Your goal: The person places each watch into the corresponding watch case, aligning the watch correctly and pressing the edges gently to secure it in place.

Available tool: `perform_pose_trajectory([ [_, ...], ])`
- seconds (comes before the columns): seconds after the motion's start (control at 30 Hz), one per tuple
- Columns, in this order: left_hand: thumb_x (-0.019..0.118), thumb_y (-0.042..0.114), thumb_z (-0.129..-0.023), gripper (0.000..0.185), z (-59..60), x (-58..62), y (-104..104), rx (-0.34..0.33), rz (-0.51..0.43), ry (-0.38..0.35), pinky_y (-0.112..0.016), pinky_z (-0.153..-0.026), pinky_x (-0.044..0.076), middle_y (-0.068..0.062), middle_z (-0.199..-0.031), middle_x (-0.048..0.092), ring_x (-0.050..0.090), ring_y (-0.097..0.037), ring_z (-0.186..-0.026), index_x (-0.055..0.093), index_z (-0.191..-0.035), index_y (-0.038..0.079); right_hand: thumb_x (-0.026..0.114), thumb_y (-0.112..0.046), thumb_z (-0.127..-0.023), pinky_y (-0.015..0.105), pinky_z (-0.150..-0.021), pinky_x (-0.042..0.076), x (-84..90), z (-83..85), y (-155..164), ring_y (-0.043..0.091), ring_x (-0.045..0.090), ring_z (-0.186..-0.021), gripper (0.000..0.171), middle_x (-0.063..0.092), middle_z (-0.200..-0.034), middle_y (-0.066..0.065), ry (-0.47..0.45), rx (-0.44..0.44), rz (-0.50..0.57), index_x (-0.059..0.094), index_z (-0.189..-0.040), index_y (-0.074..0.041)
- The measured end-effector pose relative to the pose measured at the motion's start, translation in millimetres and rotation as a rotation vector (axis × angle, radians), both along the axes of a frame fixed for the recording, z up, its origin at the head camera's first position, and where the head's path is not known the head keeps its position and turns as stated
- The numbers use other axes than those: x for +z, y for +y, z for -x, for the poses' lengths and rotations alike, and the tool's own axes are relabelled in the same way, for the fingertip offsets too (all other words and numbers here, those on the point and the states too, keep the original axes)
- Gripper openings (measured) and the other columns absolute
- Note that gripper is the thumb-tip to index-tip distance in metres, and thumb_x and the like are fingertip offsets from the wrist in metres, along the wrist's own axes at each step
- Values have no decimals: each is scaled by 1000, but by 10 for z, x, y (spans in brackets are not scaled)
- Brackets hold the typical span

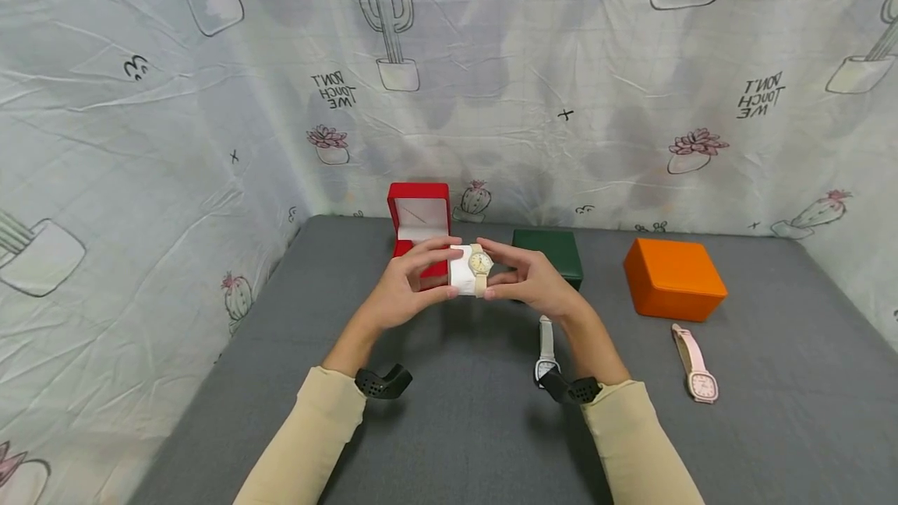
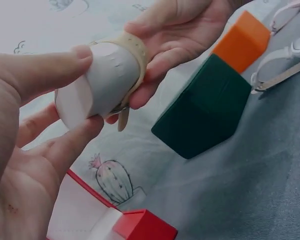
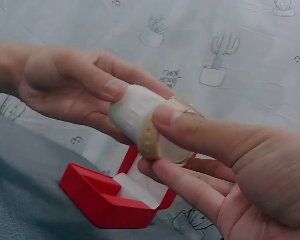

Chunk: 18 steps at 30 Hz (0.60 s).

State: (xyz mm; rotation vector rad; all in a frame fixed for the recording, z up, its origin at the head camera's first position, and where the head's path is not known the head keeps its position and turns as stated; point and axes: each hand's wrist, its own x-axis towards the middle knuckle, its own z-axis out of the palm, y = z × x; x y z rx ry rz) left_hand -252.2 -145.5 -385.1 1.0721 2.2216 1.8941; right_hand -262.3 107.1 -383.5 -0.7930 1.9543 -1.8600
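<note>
A white watch cushion (image 1: 460, 277) is held up above the table between both hands. My left hand (image 1: 401, 288) grips its left end, thumb on one side and fingers on the other. Around the cushion's right end runs the cream strap of a wristwatch (image 1: 480, 263), its round dial turned toward the head camera. The thumb and fingers of my right hand (image 1: 539, 280) pinch that watch; the right wrist view shows the thumb by the strap (image 3: 149, 137). Behind the left hand, an open red watch box (image 1: 419, 191) with a white lid lining stands on the table.
A closed green box (image 1: 549, 246) stands behind the right hand, and an orange box (image 1: 675, 279) farther right. A white-strapped watch (image 1: 546, 340) lies under the right wrist. A pink watch (image 1: 694, 365) lies before the orange box. Patterned cloth (image 1: 463, 123) hangs behind the grey table (image 1: 449, 411).
</note>
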Motion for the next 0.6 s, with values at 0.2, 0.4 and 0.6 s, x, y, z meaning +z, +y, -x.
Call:
perform_pose_trajectory([
  [0.2,71,-1,-84,53,-14,-7,10,18,-47,-46,-36,-98,50,-7,-148,42,39,-25,-136,55,-135,4,72,-4,-85,26,-84,57,-27,-6,-39,9,68,-101,77,39,-152,18,-10,-38,17,33,-151,-10],
  [0.4,69,-2,-85,54,-16,-44,29,28,-93,-95,-36,-96,52,-10,-149,41,42,-28,-136,53,-136,2,72,-5,-85,25,-86,56,-65,-10,-96,10,66,-105,76,44,-149,17,-28,-67,42,34,-151,-12],
  [0.6,69,-3,-84,53,-4,-51,5,20,-72,-83,-35,-97,51,-9,-149,42,44,-28,-135,54,-134,2,71,-7,-86,28,-88,56,-32,-2,-88,24,64,-116,74,40,-152,12,37,-66,-35,35,-150,-9],
])
